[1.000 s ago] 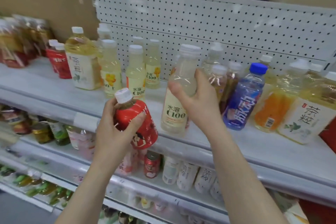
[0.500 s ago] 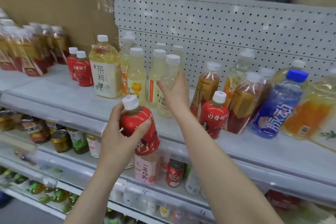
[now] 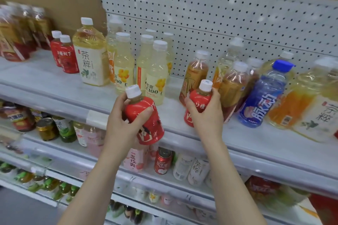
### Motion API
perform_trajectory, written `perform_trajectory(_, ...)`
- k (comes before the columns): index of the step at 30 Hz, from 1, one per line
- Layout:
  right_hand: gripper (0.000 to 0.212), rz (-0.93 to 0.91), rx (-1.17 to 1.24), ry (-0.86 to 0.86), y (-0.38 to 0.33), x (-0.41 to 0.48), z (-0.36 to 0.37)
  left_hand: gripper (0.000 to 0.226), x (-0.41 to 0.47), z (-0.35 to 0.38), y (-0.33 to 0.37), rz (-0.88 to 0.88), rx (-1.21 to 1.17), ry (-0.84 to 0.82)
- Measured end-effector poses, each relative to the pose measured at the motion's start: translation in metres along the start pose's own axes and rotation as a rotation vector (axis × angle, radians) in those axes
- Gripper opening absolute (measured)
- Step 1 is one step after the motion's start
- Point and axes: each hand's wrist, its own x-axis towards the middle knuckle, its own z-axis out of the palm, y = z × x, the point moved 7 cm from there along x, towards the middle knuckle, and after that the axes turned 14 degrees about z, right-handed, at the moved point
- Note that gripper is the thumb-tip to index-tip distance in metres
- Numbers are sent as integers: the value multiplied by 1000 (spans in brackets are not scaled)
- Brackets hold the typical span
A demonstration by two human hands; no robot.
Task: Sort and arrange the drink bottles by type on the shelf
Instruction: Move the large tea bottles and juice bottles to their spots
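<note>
C100 bottles [image 3: 157, 78] right of tea bottle [image 3: 90, 60], maybe touching.

We see that the right hand [image 3: 206, 117] has released the pale C100 bottle [image 3: 157, 82], which it carried a second ago and which now stands on the shelf [image 3: 45, 82] at the front of the pale row, near the front edge. The hand has moved rightward and now grips a red bottle [image 3: 199, 97] by its shoulder, close to the same edge.

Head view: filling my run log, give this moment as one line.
left hand: holds small red-labelled plastic bottle in front of white shelf | right hand: grips second red-labelled bottle on that shelf
</note>
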Motion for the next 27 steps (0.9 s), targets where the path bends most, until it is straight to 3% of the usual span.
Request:
perform_trajectory(7,70,4,174,-130,-6,-3,-1,71,-35,-18,-12,-117,-142,196)
perform_trajectory(11,65,-35,354,-297,-34,-36,22,76,-62,-61,-18,-182,-153,370)
perform_trajectory(14,63,-13,420,-412,-46,-73,56,60,-78,-109,-20,-218,-103,455)
perform_trajectory(17,72,9,421,-535,-58,-113,103,55,-84,-163,-17,-242,-71,499)
perform_trajectory(21,66,49,423,-660,-80,-158,175,48,-85,-235,-8,-221,-46,525)
perform_trajectory(25,67,26,435,-710,-113,-195,234,82,-83,-303,-6,-232,18,539)
perform_trajectory(27,66,15,432,-739,-128,-209,258,80,-77,-329,-5,-221,34,543)
